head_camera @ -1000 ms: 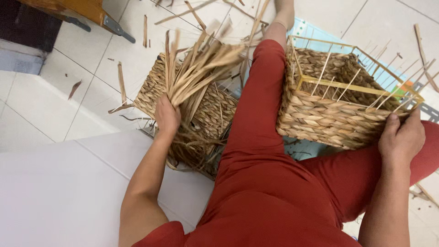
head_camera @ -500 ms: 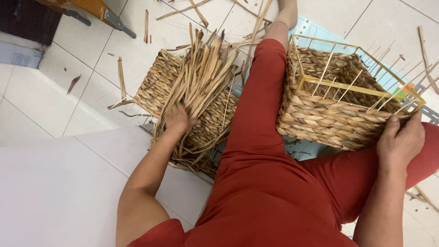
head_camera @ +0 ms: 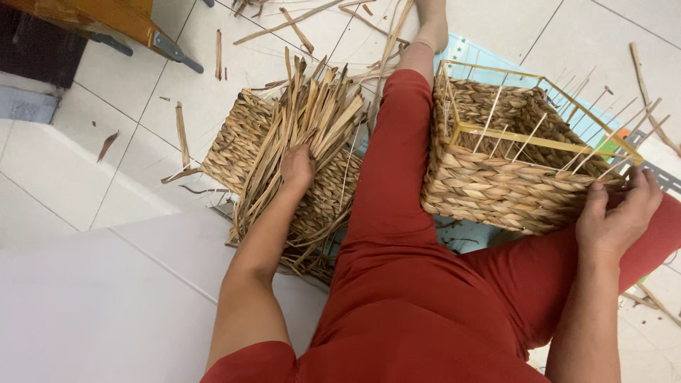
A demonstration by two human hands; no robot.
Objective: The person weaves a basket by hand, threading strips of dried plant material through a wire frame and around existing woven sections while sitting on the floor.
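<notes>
Since half a second earlier, my left hand [head_camera: 296, 167] had slid a little further into the bundle of dried reed strips [head_camera: 298, 142], and the strips had fanned out wider; my right hand [head_camera: 616, 213] had shifted up onto the near corner of the half-woven basket [head_camera: 496, 177].

My left hand was curled into the strips, fingers buried among them, gripping a bunch. My right hand was closed loosely over the basket's corner, fingers on the woven rim.

The basket stood on the floor just right of my red-trousered leg [head_camera: 390, 184], its lower walls plaited in tan braid, thin upright stakes and a yellow wire frame [head_camera: 528, 140] rising bare above. Left of that leg, the strips lay across a flat woven piece [head_camera: 237, 142]. Loose scraps [head_camera: 181, 124] lay scattered on the white tiled floor [head_camera: 85, 177] beyond.
</notes>
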